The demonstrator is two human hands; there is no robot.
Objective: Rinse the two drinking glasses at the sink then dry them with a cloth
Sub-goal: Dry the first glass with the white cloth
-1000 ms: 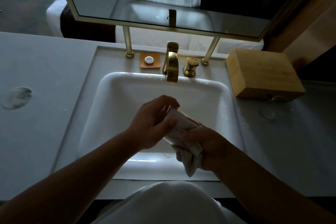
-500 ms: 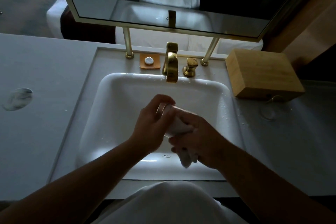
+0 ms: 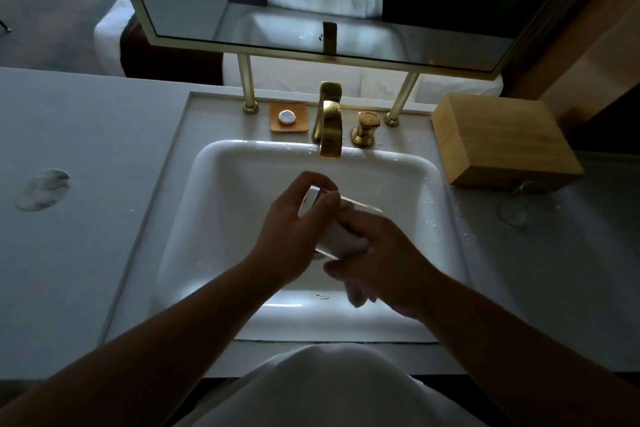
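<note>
Glass [image 3: 320,215] held tilted over sink [image 3: 221,191], just below faucet [image 3: 329,130], so drips fall in basin. Left hand [image 3: 291,236] clasps its base end; right hand [image 3: 377,263] presses cloth [image 3: 341,239] into it, fingers curled round cloth (2nd glass [image 3: 516,210] right of sink, prob. done).

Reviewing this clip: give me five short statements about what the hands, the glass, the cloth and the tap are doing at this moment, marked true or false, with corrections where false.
1. The left hand grips a drinking glass over the sink basin. True.
2. Water is streaming from the faucet. False: no stream shows below the spout.
3. The right hand presses a white cloth against the glass. True.
4. The wooden box sits left of the sink. False: it sits on the counter to the right.
5. A second glass stands on the counter right of the basin. True, in front of the box.
</note>
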